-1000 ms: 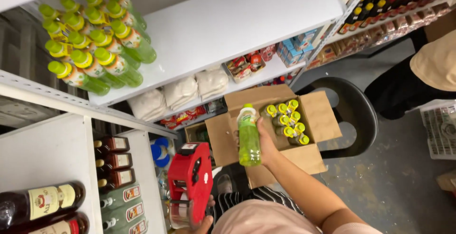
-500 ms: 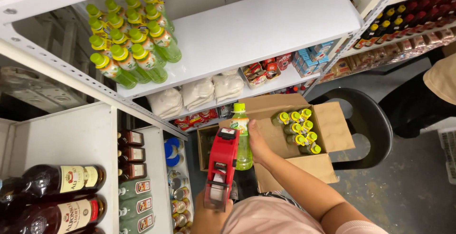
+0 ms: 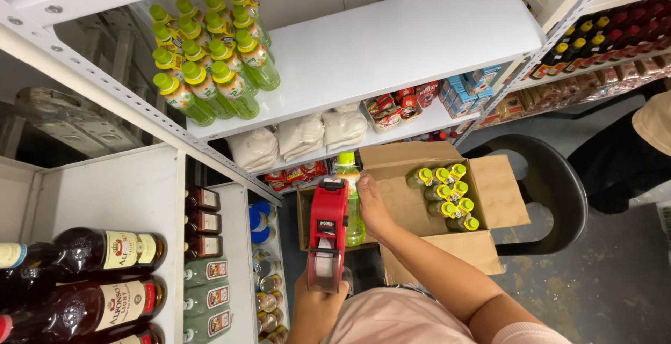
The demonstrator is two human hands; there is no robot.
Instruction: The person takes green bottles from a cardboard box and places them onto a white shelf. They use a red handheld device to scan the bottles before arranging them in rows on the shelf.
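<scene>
While the right hand [image 3: 372,208] grips a green plastic drink bottle w/ green cap [image 3: 349,190], the left hand [image 3: 318,302] is closed round a red handheld price-label gun [image 3: 327,236]. Gun's head sits against bottle, beside open brown cardboard box [image 3: 489,190].

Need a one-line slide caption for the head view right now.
Left hand holds a red price-label gun against a green bottle gripped by the right hand, above an open cardboard box of matching bottles.

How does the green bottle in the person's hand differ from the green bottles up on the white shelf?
The held bottle is alone, gripped by the right hand with the red label gun across its front. The shelf bottles stand packed in rows, untouched, on the white shelf. Both have green caps, pale labels and green liquid.
</scene>
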